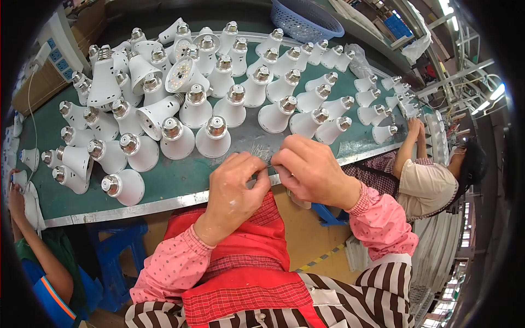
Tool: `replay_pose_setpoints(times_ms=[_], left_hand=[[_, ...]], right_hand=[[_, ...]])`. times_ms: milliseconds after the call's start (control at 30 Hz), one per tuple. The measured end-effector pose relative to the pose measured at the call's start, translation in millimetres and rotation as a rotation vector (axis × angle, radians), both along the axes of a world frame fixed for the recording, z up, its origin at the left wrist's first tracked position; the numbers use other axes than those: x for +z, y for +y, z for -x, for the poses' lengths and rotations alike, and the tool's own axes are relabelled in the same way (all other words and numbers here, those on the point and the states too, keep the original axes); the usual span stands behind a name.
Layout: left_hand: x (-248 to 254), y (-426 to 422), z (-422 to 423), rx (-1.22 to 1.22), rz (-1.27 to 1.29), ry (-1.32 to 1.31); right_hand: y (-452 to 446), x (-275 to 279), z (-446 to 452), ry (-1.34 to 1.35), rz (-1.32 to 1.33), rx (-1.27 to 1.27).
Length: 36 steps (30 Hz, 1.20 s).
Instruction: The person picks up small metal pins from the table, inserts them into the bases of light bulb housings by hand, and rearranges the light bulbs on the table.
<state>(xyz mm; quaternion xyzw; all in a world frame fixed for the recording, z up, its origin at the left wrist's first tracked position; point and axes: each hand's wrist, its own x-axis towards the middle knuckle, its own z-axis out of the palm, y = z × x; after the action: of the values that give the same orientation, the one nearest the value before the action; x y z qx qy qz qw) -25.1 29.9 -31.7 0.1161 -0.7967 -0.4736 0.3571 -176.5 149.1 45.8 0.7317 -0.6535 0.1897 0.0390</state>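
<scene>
Both hands are held close together over the front edge of the green work table [175,188]. My left hand [232,191] is closed, with thumb and fingertips pinched. Facing it, my right hand [314,169] is pinched too; whatever lies between the fingertips is too small to make out. Just beyond the fingers, a small heap of thin metal pins [260,151] lies on the table. White LED bulbs with silver screw caps stand behind the hands, the nearest being one bulb [213,142] and another bulb [178,143] to its left.
Several more bulbs crowd the table; one bulb [183,75] lies with its LED board showing. A blue plastic basket [306,22] sits at the back. A co-worker [429,183] sits at the right, and another person's arm [41,246] shows at the left beside a blue stool [117,249].
</scene>
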Motion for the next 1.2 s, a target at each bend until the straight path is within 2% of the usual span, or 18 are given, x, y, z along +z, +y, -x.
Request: replay_pose_setpoints(times_ms=[67,167,300,500,567,667,767,900,1200], left_hand=[[6,-1,-6,-0.054,-0.216,-0.028],[10,-5,-10,-0.118,-0.371,-0.053],[12,-8,-16,-0.159,-0.429,-0.110],[16,-14,-23,-0.188,-0.494,-0.140],[14,-15,-25,-0.190,-0.572,-0.135],[14,-18,-30,-0.192,-0.558,-0.183],[15,-15,-29,-0.228,-0.751,-0.129],[20,-16,-31,-0.233,-0.759,-0.117],[10,-16,-37,-0.191,-0.648,-0.140]], right_hand=[[0,-3,-4,-0.135,0.017,-0.027],[-1,-9,-7,-0.277,0.032,-0.055],[-5,-12,-12,-0.407,0.026,-0.076],[-10,-9,-16,-0.442,-0.011,-0.080],[-10,-10,-18,-0.425,0.008,-0.078],[-14,-11,-21,-0.359,0.029,-0.038],[-16,-6,-24,-0.431,-0.022,-0.041],[-15,-1,-24,-0.706,-0.156,-0.123],[0,-4,-19,-0.666,-0.107,-0.200]])
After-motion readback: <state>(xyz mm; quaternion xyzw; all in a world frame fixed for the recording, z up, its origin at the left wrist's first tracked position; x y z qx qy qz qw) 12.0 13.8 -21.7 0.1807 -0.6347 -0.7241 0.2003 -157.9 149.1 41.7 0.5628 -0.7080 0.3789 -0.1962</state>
